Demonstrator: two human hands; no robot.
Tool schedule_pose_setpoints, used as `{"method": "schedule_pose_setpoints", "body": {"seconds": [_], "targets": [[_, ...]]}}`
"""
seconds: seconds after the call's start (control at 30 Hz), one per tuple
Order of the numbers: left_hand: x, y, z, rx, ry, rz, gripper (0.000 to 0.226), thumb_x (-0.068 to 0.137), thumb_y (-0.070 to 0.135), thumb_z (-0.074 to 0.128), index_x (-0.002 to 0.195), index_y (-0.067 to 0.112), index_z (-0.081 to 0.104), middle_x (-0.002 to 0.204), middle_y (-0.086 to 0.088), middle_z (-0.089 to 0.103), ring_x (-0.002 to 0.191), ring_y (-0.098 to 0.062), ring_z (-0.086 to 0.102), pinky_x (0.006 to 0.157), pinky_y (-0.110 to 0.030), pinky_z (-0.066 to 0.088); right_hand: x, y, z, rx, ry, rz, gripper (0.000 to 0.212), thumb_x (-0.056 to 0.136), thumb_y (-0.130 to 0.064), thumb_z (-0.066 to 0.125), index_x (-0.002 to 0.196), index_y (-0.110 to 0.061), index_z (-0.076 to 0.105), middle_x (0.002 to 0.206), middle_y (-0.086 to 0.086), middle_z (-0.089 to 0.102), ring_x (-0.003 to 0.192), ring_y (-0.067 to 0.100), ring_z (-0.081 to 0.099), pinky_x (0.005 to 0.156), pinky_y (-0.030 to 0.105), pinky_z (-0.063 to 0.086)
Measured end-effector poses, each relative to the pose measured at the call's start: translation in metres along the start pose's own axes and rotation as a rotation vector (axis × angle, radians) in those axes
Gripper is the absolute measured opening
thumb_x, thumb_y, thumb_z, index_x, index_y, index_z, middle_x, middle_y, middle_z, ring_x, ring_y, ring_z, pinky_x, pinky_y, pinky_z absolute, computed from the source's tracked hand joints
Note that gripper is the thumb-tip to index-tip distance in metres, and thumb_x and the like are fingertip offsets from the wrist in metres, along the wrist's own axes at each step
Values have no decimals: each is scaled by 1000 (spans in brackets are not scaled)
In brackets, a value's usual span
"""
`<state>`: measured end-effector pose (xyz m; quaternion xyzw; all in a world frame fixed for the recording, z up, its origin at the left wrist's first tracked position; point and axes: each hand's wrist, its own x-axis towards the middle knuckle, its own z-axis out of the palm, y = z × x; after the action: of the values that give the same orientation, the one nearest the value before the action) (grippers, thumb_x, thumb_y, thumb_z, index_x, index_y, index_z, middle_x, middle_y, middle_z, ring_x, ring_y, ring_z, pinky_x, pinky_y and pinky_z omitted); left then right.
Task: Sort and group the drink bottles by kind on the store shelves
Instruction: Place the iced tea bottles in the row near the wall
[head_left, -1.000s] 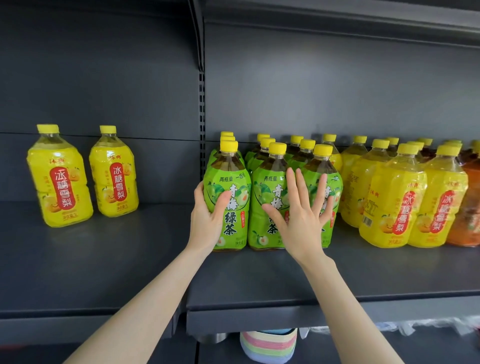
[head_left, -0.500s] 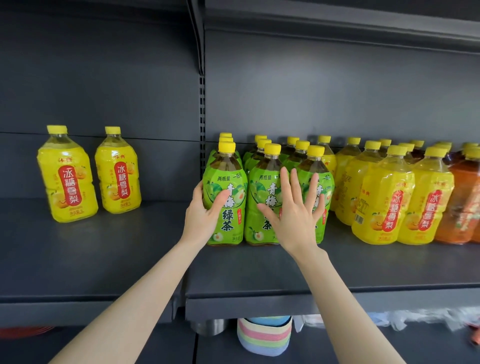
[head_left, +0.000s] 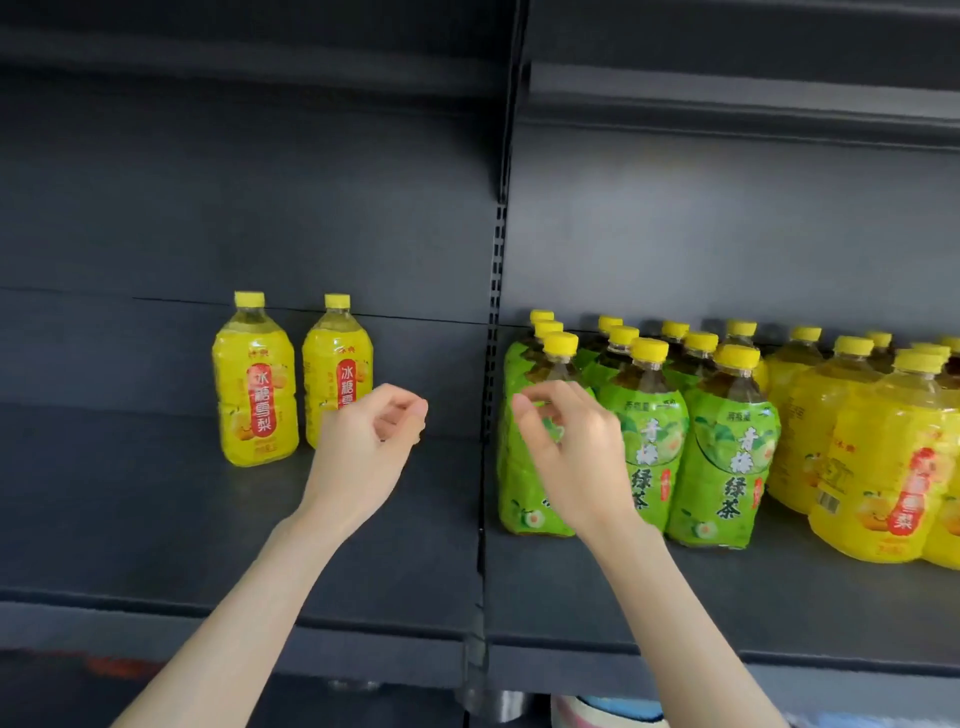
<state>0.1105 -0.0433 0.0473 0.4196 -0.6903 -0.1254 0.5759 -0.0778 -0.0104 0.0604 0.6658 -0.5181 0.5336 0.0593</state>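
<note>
Both hands have released the green bottles (head_left: 727, 457); the left hand (head_left: 358, 462) and right hand (head_left: 576, 462) hover, fingers loosely curled and empty, two yellow bottles (head_left: 254, 384) left of them.

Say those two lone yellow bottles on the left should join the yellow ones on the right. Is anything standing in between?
Yes. The green tea bottles stand in rows between the two yellow bottles and the yellow group, just right of the upright post. A straight slide along the shelf would likely run into them.
</note>
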Motion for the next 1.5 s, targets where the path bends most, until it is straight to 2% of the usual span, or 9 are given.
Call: {"method": "schedule_pose_setpoints", "body": {"seconds": [0.13, 0.33, 0.6, 0.77, 0.97, 1.07, 1.2, 1.37, 1.5], "targets": [[16, -42, -49, 2, 35, -55, 7, 91, 22, 61, 90, 20, 68, 80, 7, 72, 75, -8, 68, 73, -24, 54, 9, -29, 57, 104, -47, 31, 18, 96, -25, 58, 95, -11, 69, 95, 1, 68, 83, 13, 63, 77, 36, 51], [44, -124, -116, 30, 55, -103, 5, 89, 23, 64, 92, 21, 68, 84, 7, 70, 81, -10, 67, 72, -22, 51, 22, -70, 157, 113, -118, 89, 21, 97, -28, 56, 99, -12, 69, 95, 1, 69, 81, 10, 62, 73, 29, 52], [97, -193, -134, 101, 143, -213, 74, 79, 43, 71, 136, 13, 36, 136, -8, 37, 126, -22, 39, 98, -41, 41, 54, -79, 241, 49, -139, 222, 32, 98, -32, 54, 117, -9, 64, 112, 7, 66, 99, 21, 63, 86, 42, 55], [122, -217, -123, -32, 74, -264, 102, 66, 56, 75, 144, 18, 21, 140, -5, 29, 125, -22, 41, 96, -44, 45, 83, -63, 274, 68, -110, 317, 57, 92, -41, 60, 138, -12, 42, 135, 7, 47, 125, 23, 47, 102, 45, 46], [133, -241, -123, -156, 57, -298, 96, 55, 62, 75, 133, 26, 32, 129, 1, 45, 110, -14, 51, 83, -34, 50, 104, -44, 295, 352, -203, 519, 77, 85, -49, 65, 143, -17, 27, 142, 6, 47, 122, 24, 53, 100, 44, 50], [131, -246, -124, -266, 47, -306, 78, 56, 60, 73, 120, 34, 38, 122, 5, 50, 105, -11, 55, 73, -22, 47, 105, -39, 298, 248, -194, 539, 92, 75, -59, 70, 144, -16, 29, 142, 6, 43, 124, 26, 51, 100, 48, 49], [124, -249, -118, -412, -30, -383, 84, 60, 61, 67, 131, 30, 35, 125, 3, 52, 110, -17, 57, 82, -35, 53, 98, -42, 298, 178, -154, 543, 99, 57, -72, 68, 134, -17, 38, 131, 5, 41, 122, 24, 50, 97, 49, 51], [120, -248, -114, -431, -80, -466, 88, 64, 64, 60, 139, 29, 29, 126, 4, 53, 109, -17, 57, 75, -28, 51, 94, -46, 303, 559, -194, 663, 77, 73, -47, 75, 126, -22, 24, 119, 1, 54, 95, 11, 63, 62, 19, 55], [117, -240, -116, -497, -90, -459, 77, 67, 65, 56, 133, 34, 32, 117, 10, 55, 102, -10, 58, 67, -23, 49, 88, -54, 306, 540, -150, 690, 74, 80, -42, 74, 138, -16, 37, 129, 7, 58, 111, 24, 62, 92, 45, 54]]}}
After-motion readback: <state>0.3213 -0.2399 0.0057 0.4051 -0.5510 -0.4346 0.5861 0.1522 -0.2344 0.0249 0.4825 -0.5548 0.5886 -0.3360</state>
